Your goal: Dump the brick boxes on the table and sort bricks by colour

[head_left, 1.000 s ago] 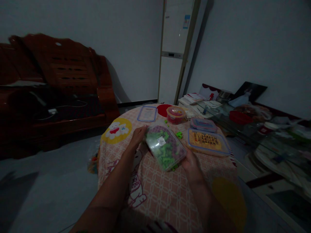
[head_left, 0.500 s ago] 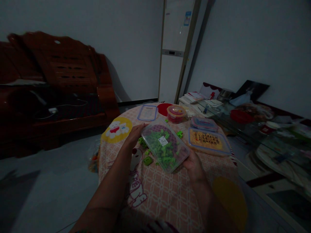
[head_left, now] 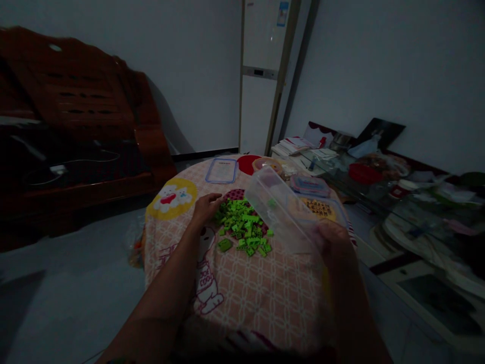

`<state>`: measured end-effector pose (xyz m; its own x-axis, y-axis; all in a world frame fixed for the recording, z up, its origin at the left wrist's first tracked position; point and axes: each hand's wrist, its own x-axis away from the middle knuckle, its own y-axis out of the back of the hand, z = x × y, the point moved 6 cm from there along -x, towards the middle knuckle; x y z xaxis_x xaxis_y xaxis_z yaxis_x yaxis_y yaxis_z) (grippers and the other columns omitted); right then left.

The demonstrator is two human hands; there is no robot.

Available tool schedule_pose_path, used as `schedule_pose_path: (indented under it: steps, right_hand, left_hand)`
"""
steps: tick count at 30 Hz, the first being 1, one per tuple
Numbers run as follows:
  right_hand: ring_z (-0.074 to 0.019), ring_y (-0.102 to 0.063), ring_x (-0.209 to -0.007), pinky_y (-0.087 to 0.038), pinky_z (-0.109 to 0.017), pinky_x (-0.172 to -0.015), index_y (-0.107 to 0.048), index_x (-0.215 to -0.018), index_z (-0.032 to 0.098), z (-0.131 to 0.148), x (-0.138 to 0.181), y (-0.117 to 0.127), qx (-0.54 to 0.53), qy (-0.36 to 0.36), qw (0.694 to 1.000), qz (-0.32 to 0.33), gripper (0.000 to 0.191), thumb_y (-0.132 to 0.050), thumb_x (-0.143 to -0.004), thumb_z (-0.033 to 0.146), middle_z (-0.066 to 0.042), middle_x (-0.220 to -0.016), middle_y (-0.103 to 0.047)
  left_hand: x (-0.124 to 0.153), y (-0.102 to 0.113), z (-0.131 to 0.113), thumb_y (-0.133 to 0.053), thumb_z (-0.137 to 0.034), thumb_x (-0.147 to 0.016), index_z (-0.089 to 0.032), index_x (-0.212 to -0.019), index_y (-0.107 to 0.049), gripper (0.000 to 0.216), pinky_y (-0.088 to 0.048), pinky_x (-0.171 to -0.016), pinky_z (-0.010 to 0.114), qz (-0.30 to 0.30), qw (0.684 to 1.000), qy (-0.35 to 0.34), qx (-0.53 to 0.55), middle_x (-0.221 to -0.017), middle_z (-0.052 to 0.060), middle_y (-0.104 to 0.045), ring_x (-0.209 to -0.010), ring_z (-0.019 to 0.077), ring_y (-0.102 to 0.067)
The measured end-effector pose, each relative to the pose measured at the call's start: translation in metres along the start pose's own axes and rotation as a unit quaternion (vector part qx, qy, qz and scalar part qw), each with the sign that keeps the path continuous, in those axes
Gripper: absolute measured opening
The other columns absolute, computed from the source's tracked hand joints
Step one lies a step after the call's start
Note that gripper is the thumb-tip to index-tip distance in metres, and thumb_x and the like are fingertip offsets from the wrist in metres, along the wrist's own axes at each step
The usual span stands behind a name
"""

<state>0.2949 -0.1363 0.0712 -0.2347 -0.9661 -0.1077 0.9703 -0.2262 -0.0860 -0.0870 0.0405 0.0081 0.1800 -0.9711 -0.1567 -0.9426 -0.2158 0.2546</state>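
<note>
A heap of green toy building bricks (head_left: 244,222) lies spread on the pink patterned tablecloth (head_left: 257,288). My right hand (head_left: 335,240) grips a clear plastic box (head_left: 278,215) by its near right end and holds it tilted over the cloth, just right of the heap. No bricks show inside the box. At the heap's left edge is my left hand (head_left: 206,207), fingers stretched forward and nothing in them. Whether its fingertips touch the bricks is hard to make out.
Toward the table's back lie a blue-rimmed clear lid (head_left: 222,171) and a round container (head_left: 267,164). On the right sit a flat blue-edged box (head_left: 309,186) and a yellow-filled box with black writing (head_left: 321,208). A cluttered glass-topped cabinet (head_left: 352,189) stands beyond.
The box was held in both hands over the bricks. My left hand has let go, and my right hand has lifted the box up and right, uncovering the heap. The view has shifted slightly.
</note>
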Motion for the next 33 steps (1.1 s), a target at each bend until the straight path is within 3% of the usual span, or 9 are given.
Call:
schedule_pose_path:
  steps: [3, 7, 10, 13, 17, 21, 25, 30, 33]
  right_hand:
    - [-0.0128, -0.045, -0.043, -0.036, -0.027, -0.042, -0.071, -0.062, 0.021, 0.012, 0.014, 0.04, 0.089, 0.002, 0.996, -0.008, 0.032, -0.077, -0.074, 0.05, -0.001, -0.05, -0.056]
    - [-0.0161, -0.051, -0.044, -0.038, -0.029, -0.042, -0.079, -0.064, 0.022, 0.015, 0.032, 0.097, 0.162, 0.002, 0.986, -0.048, 0.029, -0.079, -0.072, 0.051, -0.005, -0.051, -0.059]
    - [-0.0181, -0.054, -0.044, -0.042, -0.031, -0.043, -0.078, -0.059, 0.023, 0.017, 0.045, 0.123, 0.225, 0.013, 0.973, -0.052, 0.032, -0.081, -0.072, 0.052, -0.005, -0.05, -0.06]
    - [-0.0236, -0.067, -0.057, -0.053, -0.033, -0.053, -0.076, -0.055, 0.024, 0.018, 0.056, 0.128, 0.3, 0.022, 0.954, -0.019, 0.036, -0.083, -0.072, 0.055, -0.008, -0.061, -0.071]
    - [-0.0339, -0.078, -0.087, -0.062, -0.041, -0.075, -0.082, -0.069, 0.026, 0.02, 0.063, 0.125, 0.375, 0.046, 0.925, 0.033, 0.031, -0.082, -0.071, 0.057, -0.011, -0.082, -0.081]
    - [-0.0298, -0.077, -0.08, -0.061, -0.047, -0.088, -0.081, -0.075, 0.028, 0.017, 0.06, 0.134, 0.461, 0.065, 0.885, 0.03, 0.025, -0.071, -0.079, 0.05, -0.009, -0.084, -0.081]
    - [-0.0297, -0.077, -0.08, -0.049, -0.057, -0.111, -0.078, -0.073, 0.028, 0.01, 0.058, 0.153, 0.516, 0.085, 0.852, 0.016, 0.024, -0.064, -0.078, 0.048, -0.007, -0.082, -0.082]
    - [-0.0314, -0.077, -0.083, -0.052, -0.057, -0.104, -0.075, -0.072, 0.028, -0.011, 0.066, 0.174, 0.599, 0.07, 0.797, 0.03, 0.021, -0.058, -0.075, 0.039, -0.007, -0.084, -0.082]
    - [-0.0303, -0.077, -0.085, -0.057, -0.049, -0.095, -0.075, -0.073, 0.027, -0.025, 0.068, 0.183, 0.66, 0.041, 0.75, 0.016, 0.018, -0.057, -0.07, 0.025, -0.007, -0.085, -0.082]
  left_hand:
    - [-0.001, -0.002, 0.007, -0.085, -0.041, -0.069, -0.021, -0.085, -0.08, 0.025, -0.056, -0.095, 0.033, 0.015, 0.999, 0.007, -0.031, -0.098, 0.009, -0.082, -0.103, 0.0303, -0.074]
    - [0.0, -0.004, 0.01, -0.084, -0.043, -0.069, -0.022, -0.085, -0.08, 0.027, -0.057, -0.091, 0.031, 0.039, 0.999, 0.01, -0.021, -0.095, 0.008, -0.082, -0.101, 0.0292, -0.075]
    - [0.0, -0.006, 0.01, -0.084, -0.04, -0.069, -0.022, -0.085, -0.082, 0.025, -0.056, -0.09, 0.03, 0.051, 0.999, 0.01, -0.012, -0.094, 0.008, -0.082, -0.1, 0.0287, -0.075]
    - [0.0, -0.008, 0.011, -0.084, -0.036, -0.067, -0.021, -0.086, -0.083, 0.024, -0.056, -0.088, 0.03, 0.054, 0.998, 0.017, -0.007, -0.091, 0.008, -0.082, -0.096, 0.0289, -0.074]
    - [-0.002, -0.008, 0.015, -0.084, -0.038, -0.065, -0.022, -0.084, -0.083, 0.026, -0.057, -0.083, 0.031, 0.054, 0.998, 0.016, -0.021, -0.089, 0.008, -0.082, -0.091, 0.0291, -0.073]
    - [-0.004, -0.007, 0.015, -0.082, -0.041, -0.065, -0.024, -0.082, -0.082, 0.024, -0.058, -0.083, 0.032, 0.052, 0.998, -0.004, -0.04, -0.09, 0.008, -0.082, -0.093, 0.0301, -0.074]
    - [-0.004, -0.006, 0.015, -0.081, -0.042, -0.065, -0.024, -0.083, -0.083, 0.025, -0.058, -0.083, 0.033, 0.057, 0.997, -0.019, -0.048, -0.091, 0.009, -0.082, -0.093, 0.0307, -0.074]
    - [-0.003, -0.006, 0.014, -0.078, -0.045, -0.07, -0.023, -0.089, -0.083, 0.03, -0.058, -0.085, 0.035, 0.061, 0.996, -0.04, -0.059, -0.095, 0.009, -0.083, -0.092, 0.0302, -0.074]
    - [-0.001, -0.009, 0.01, -0.072, -0.047, -0.077, -0.023, -0.1, -0.083, 0.035, -0.057, -0.092, 0.036, 0.067, 0.986, -0.059, -0.14, -0.103, 0.01, -0.082, -0.1, 0.0303, -0.074]
